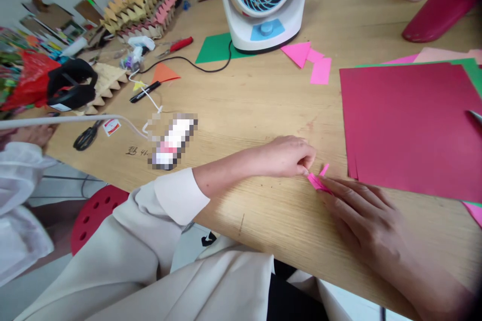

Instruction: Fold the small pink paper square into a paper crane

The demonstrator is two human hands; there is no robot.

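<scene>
A small piece of folded pink paper [318,182], with a narrow point sticking up, is low over the wooden table between my hands. My left hand [289,155] is closed, pinching the paper's left end between thumb and curled finger. At the other end, the fingertips of my right hand [363,213] hold the paper, with the fingers long and close together; its thumb is mostly hidden. Just beyond my right hand lies a stack of dark red paper sheets [406,130], with green and pink sheets showing at its edges.
A white fan [267,30] stands at the back on green paper [214,49], beside pink paper pieces [321,70]. To the left are a blurred-out phone [173,141], black scissors [87,135], a black marker [145,92], red-handled pliers [181,44] and egg cartons [137,5]. Another person's sleeve [22,170] shows at far left.
</scene>
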